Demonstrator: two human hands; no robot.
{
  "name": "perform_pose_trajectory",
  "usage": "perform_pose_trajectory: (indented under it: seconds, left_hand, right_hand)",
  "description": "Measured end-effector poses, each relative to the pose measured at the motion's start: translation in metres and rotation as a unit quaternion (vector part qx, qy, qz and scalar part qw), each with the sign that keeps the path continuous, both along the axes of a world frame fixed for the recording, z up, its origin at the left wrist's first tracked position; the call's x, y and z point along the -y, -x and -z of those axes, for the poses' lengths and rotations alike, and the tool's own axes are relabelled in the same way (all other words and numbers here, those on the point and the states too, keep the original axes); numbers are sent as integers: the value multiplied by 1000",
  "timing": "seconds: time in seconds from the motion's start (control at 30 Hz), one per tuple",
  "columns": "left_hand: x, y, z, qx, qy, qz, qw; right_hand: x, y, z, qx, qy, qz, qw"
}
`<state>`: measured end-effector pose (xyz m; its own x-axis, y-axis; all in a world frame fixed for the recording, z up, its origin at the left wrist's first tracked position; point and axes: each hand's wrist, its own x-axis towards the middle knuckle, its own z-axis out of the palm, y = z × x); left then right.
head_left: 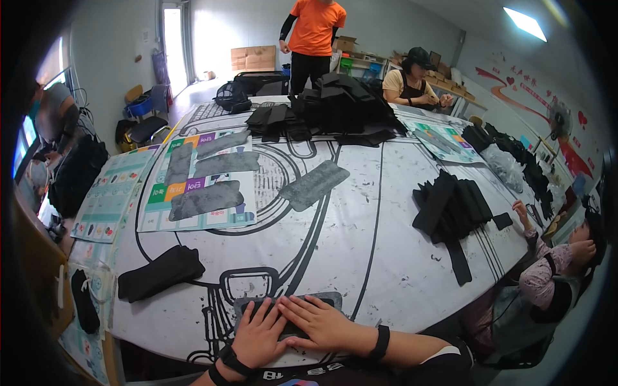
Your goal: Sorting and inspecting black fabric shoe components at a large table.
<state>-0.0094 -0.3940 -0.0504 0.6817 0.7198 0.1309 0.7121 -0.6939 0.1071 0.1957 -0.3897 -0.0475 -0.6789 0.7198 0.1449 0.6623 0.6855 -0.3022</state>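
Close to the table's near edge, my left hand (259,332) lies flat with its fingers spread. Beside it my right hand (325,327) is also flat, its fingertips overlapping the left hand's fingers. Both palms press on a dark grey, rounded flat piece (333,299), mostly covered by the hands. It looks like fabric or a thin pad; its exact kind cannot be made out. A similar grey mottled piece (315,184) lies farther up the table, and several more, such as one grey strip (207,201), rest on colourful printed sheets (151,212). Left of my hands sits a folded black bundle (161,273).
A large heap of black pieces (347,109) stands at the far side, with a smaller black stack (454,206) at the right. A person in orange (317,29) stands beyond the table; other people sit at the right and far right. Another person (55,122) is at the left.
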Motion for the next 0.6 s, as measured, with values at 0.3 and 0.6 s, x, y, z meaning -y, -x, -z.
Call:
perform_pose_trajectory:
  seconds: [0.3, 0.6]
  left_hand:
    - [4, 11, -12, 17, 29, -32, 999]
    - [10, 18, -22, 9, 74, -59, 996]
  right_hand:
    - [16, -32, -8, 62, -5, 72, 995]
    - [32, -37, -40, 28, -128, 144, 981]
